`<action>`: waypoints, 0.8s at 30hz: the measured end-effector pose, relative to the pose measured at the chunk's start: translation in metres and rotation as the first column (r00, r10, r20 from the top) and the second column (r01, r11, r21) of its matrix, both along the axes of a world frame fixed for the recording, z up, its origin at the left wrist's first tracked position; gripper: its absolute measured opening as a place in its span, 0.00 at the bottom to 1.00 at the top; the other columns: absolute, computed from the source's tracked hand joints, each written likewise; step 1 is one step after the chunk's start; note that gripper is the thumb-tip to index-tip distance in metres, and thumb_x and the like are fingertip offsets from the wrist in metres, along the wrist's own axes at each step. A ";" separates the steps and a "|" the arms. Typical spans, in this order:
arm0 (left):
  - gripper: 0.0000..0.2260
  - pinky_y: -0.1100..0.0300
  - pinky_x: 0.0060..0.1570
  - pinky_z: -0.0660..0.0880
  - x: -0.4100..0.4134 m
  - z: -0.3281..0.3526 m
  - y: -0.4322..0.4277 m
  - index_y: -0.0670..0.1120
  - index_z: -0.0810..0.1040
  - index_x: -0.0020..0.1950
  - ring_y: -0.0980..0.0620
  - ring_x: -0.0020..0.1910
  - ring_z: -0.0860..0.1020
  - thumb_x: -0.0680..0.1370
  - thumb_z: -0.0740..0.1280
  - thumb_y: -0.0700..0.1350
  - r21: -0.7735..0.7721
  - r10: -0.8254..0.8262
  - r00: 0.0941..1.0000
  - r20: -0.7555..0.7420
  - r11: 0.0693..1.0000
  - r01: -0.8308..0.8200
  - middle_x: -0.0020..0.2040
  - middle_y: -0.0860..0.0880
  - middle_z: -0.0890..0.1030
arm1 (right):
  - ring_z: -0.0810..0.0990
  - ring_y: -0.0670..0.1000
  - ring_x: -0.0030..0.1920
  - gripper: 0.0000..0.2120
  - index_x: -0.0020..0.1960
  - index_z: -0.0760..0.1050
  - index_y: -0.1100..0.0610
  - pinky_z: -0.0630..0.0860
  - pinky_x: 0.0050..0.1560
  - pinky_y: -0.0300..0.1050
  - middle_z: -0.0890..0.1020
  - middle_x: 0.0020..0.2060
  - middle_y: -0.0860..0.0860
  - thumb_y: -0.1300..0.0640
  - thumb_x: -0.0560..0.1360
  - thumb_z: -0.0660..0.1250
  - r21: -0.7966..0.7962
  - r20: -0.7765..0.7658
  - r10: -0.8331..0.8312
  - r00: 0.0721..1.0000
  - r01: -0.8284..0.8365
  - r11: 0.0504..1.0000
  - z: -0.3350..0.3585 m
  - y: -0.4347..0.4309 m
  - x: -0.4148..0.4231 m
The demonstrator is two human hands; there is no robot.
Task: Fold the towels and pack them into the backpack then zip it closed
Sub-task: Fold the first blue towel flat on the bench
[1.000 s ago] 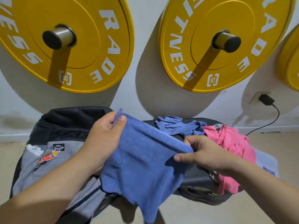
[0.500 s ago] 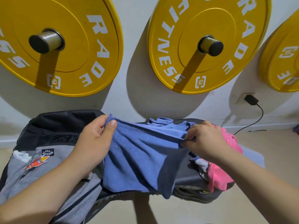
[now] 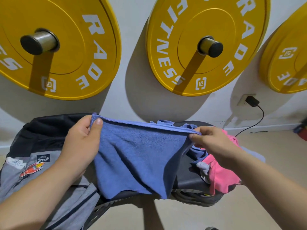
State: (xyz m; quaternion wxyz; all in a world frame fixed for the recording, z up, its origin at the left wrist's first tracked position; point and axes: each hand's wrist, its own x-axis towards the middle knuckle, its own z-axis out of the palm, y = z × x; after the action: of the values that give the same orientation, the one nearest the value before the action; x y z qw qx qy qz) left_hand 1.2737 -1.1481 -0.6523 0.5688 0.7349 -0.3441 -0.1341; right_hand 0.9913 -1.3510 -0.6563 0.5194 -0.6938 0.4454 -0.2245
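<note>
Both forearms come in from the bottom edge. L hand [image 3: 81, 143] pinches the upper-left corner of the blue towel [image 3: 137, 160], thumb on the near face, fingers curled behind. R hand [image 3: 211, 140] pinches the upper-right corner btw thumb and fingertips. The towel is held up in the air, top hem pulled fairly straight btw the two hands. The rest hangs in loose folds, w/ an uneven lower edge that drops lowest at centre-right.

Under the L arm lies the grey backpack [image 3: 13, 180], w/ sewn patches on its front and a black upper section toward the wall. Arm and towel hide part of it, so can't tell if the zip is open.

To its right, behind the held towel, a black padded surface [image 3: 186, 178] carries the other cloths. A pink towel [image 3: 221, 176] hangs over its right side, below the R wrist. A small grey-white cloth [image 3: 203, 168] sits just beside the pink one. A second blue towel [image 3: 164, 122] lies crumpled at the far side, peeking above the held hem. Beige floor [image 3: 182, 216] in front.

Far: white wall [image 3: 136, 80] w/ three yellow weight plates on pegs: left plate [image 3: 66, 47], middle plate [image 3: 166, 55], right plate [image 3: 285, 63], the last partly cut off. A black charger [image 3: 252, 101] sits in a socket low right, its cable [image 3: 259, 120] running down toward the floor.
</note>
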 end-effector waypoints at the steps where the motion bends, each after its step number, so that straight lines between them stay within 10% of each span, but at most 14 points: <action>1: 0.13 0.41 0.42 0.78 0.002 0.000 0.000 0.48 0.79 0.48 0.43 0.39 0.79 0.83 0.60 0.53 -0.001 0.003 1.000 0.003 1.000 -0.003 0.45 0.36 0.82 | 0.74 0.54 0.43 0.06 0.46 0.81 0.63 0.70 0.47 0.49 0.80 0.40 0.56 0.64 0.79 0.66 0.057 0.091 -0.015 0.996 0.010 0.998 0.004 0.000 0.000; 5: 0.17 0.49 0.42 0.73 0.006 0.006 0.004 0.46 0.78 0.49 0.45 0.39 0.76 0.81 0.61 0.59 0.019 -0.064 0.997 -0.034 0.998 0.065 0.46 0.32 0.80 | 0.83 0.62 0.56 0.13 0.61 0.80 0.65 0.78 0.59 0.59 0.84 0.56 0.62 0.60 0.83 0.61 0.279 0.361 -0.045 0.932 -0.061 0.958 0.022 0.010 0.003; 18: 0.13 0.52 0.36 0.71 0.015 -0.007 -0.011 0.41 0.79 0.45 0.45 0.34 0.74 0.81 0.63 0.49 0.279 -0.076 0.965 0.252 0.960 0.003 0.38 0.37 0.79 | 0.75 0.41 0.29 0.09 0.42 0.82 0.59 0.73 0.33 0.35 0.81 0.31 0.48 0.59 0.80 0.69 -0.037 0.164 -0.244 0.956 0.253 0.967 -0.015 0.000 0.014; 24: 0.06 0.60 0.40 0.79 0.014 0.025 -0.034 0.50 0.82 0.52 0.52 0.38 0.82 0.82 0.66 0.44 -0.041 0.117 0.978 0.170 0.993 -0.112 0.39 0.46 0.84 | 0.79 0.47 0.38 0.05 0.44 0.84 0.49 0.77 0.40 0.44 0.83 0.37 0.51 0.55 0.78 0.71 -0.160 0.402 -0.326 0.856 0.416 0.895 0.031 -0.012 0.038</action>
State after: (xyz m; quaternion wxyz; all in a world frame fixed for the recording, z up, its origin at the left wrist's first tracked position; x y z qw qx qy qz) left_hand 1.2878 -1.1820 -0.6269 0.5550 0.7535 -0.3511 -0.0316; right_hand 1.0293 -1.3632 -0.6258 0.4512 -0.5981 0.4366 -0.4982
